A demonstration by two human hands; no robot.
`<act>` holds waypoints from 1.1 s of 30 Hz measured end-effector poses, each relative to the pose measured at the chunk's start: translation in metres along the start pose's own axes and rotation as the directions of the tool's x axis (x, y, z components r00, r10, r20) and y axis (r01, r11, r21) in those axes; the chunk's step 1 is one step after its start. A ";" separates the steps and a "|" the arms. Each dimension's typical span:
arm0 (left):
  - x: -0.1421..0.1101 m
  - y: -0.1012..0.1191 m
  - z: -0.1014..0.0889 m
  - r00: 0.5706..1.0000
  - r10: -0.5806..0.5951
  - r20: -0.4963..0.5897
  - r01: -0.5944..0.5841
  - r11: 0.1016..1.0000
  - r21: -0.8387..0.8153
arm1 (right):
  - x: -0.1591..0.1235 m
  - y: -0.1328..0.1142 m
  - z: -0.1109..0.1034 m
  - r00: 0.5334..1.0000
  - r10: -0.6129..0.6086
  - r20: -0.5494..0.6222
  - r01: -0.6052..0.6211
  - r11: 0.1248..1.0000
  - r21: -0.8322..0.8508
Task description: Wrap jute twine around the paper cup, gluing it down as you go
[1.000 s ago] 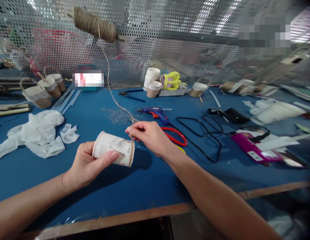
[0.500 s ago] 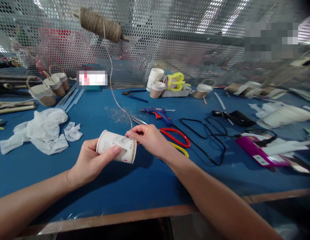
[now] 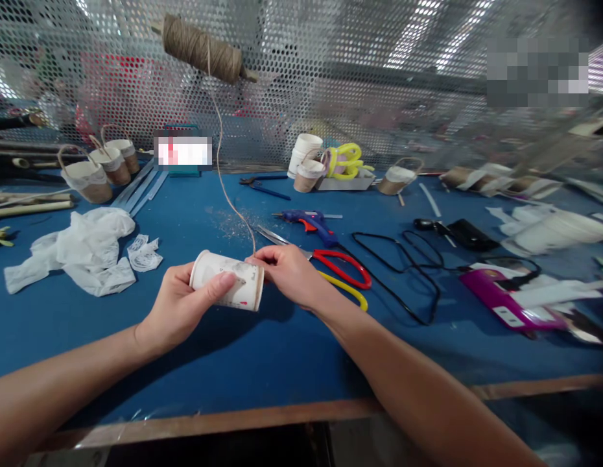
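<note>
My left hand [image 3: 182, 299] is wrapped around a white paper cup [image 3: 226, 279], thumb along its printed side. The cup lies tilted sideways, its rim to the left and its base to the right. A brown band of twine runs around the base end. At that end, my right hand [image 3: 284, 272] pinches the twine [image 3: 225, 185] close against the cup. From there the strand rises to a twine spool [image 3: 201, 48] hanging on the mesh. Scissors [image 3: 340, 259] with red and yellow handles lie beside my right hand. The right fingertips are partly hidden by the cup.
Behind my hands lie a blue glue gun [image 3: 308, 220] and blue-handled pliers [image 3: 265, 187]. White lace [image 3: 82, 246] is heaped at left, near small twine-handled cups [image 3: 90, 181]. A purple power strip [image 3: 506, 301] and a black cable [image 3: 430, 292] are at right.
The view has shifted slightly, moving the background a little right. My left hand and the cup have turned very slightly; my right hand still pinches the twine at the base.
</note>
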State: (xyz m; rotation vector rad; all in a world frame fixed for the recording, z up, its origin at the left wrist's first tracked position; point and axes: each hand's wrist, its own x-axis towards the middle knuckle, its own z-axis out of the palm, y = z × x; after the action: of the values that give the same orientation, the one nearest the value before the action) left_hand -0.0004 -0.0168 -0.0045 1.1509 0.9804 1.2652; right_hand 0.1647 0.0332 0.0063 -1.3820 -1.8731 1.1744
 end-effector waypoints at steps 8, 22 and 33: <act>0.000 0.007 0.000 0.993 0.114 -0.041 -0.107 0.983 0.148 | -0.001 -0.001 -0.012 0.993 -0.020 -0.112 0.026 0.998 0.051; 0.011 0.003 -0.003 0.987 0.064 -0.149 -0.036 0.982 0.183 | -0.027 -0.022 -0.009 0.969 -0.232 0.088 0.235 0.972 -0.024; 0.007 0.003 -0.005 0.970 0.231 -0.073 -0.201 0.935 0.293 | -0.020 -0.019 -0.008 0.984 -0.147 0.100 0.108 0.942 0.318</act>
State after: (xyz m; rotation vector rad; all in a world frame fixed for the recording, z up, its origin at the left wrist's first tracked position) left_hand -0.0048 -0.0093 -0.0023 1.4587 1.1670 1.4034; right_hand 0.1696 0.0152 0.0281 -1.0215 -1.7361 1.4430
